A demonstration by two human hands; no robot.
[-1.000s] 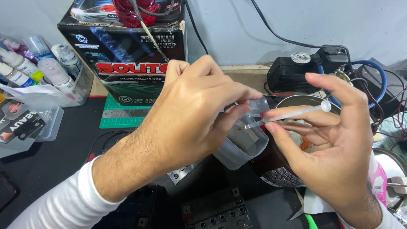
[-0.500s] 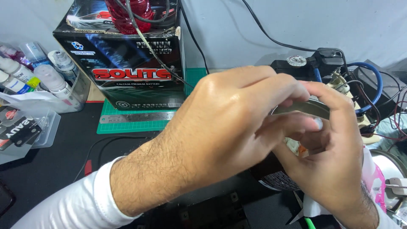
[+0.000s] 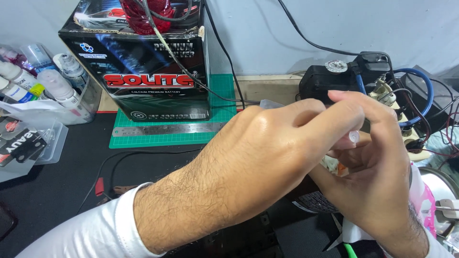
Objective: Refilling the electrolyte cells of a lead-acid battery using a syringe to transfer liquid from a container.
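The left hand (image 3: 267, 157) covers the right hand (image 3: 377, 181), whose fingers pinch a thin white tube (image 3: 353, 137) (grip of the left unclear); black box (image 3: 143, 71) at ten o'clock.

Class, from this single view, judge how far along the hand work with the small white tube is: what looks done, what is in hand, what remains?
Done: little can be confirmed. In hand: the left hand covers the right hand, and a white tube tip shows between the fingers; whatever else they grip is hidden. Left: the tube has not been set down. The black box on the green cutting mat stands apart from both hands.
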